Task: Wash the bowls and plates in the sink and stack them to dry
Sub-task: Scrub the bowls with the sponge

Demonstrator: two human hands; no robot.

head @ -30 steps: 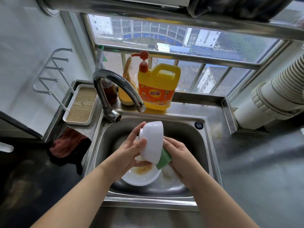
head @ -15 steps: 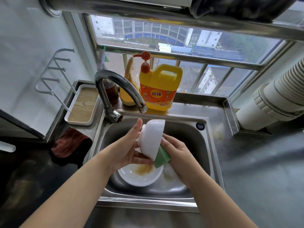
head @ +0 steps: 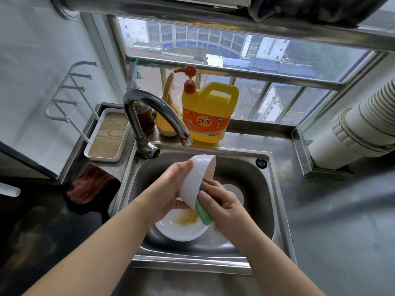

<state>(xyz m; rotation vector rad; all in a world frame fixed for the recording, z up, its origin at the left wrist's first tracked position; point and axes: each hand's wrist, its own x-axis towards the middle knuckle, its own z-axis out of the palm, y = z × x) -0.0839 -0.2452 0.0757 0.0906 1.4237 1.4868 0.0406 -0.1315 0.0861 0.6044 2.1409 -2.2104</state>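
The steel surface [head: 333,210], dull and grey, fills the lower right of the frame, and the steel sink [head: 275,210] sits at centre, smooth-walled with rounded corners. In its lower part lies a round white plate [head: 181,231], glossy and streaked with brown sauce. Above it, at mid-frame, the white bowl [head: 198,176] is glazed, deep and tipped on its side. Over the last second it has risen a little towards the curved chrome tap [head: 158,112], and the sponge has slid further under its base, so scrubbing is likely still under way and nothing is stacked yet. The left hand [head: 171,195] grips the bowl's outer wall, thumb near the rim. The right hand [head: 222,204] is clamped on a soft green sponge [head: 204,212], pressing it against the bowl's underside.
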